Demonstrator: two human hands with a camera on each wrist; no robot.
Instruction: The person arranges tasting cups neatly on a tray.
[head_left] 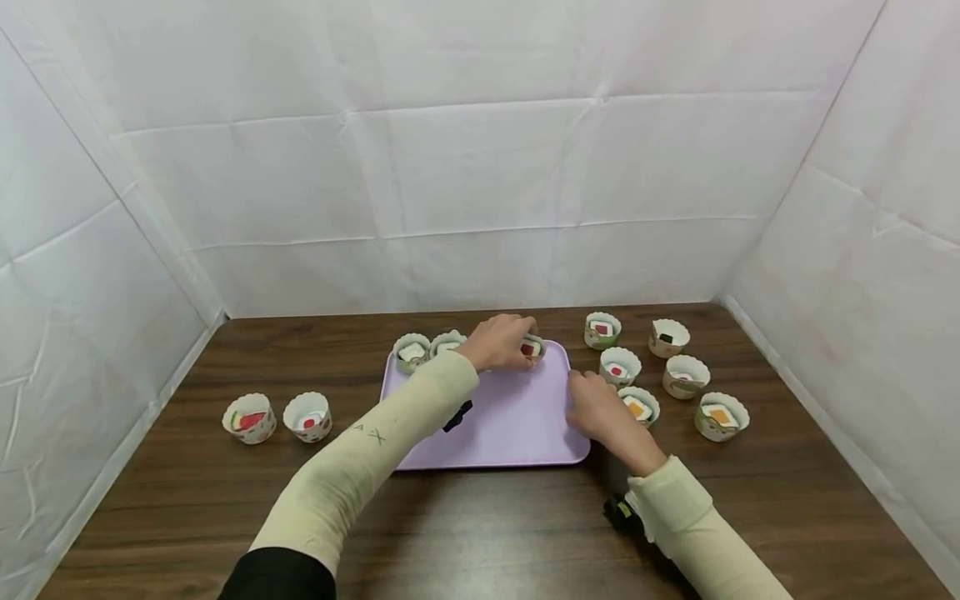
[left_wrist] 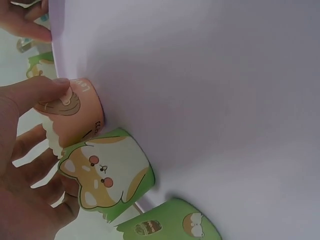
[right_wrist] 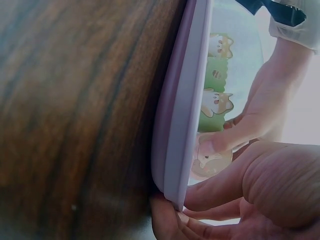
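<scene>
The left hand (head_left: 498, 342) pinches a pink cup (left_wrist: 87, 112) at one o'clock on the tray (head_left: 495, 429); the right hand (head_left: 597, 406) grips its three-o'clock edge, where a tug could topple the neighbouring green cup (left_wrist: 117, 172).

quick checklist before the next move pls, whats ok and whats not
1. Left hand holding the peach cup: ok, it grips it.
2. Peach cup's base flat on the tray: cannot tell.
3. Right hand on the tray: ok, it grips the rim.
4. Green cup next to the peach cup upright: ok.
5. One of the hands free: not ok, both are occupied.
6. Right hand clear of the nearby orange-filled cup: cannot tell, they overlap in the head view.
</scene>
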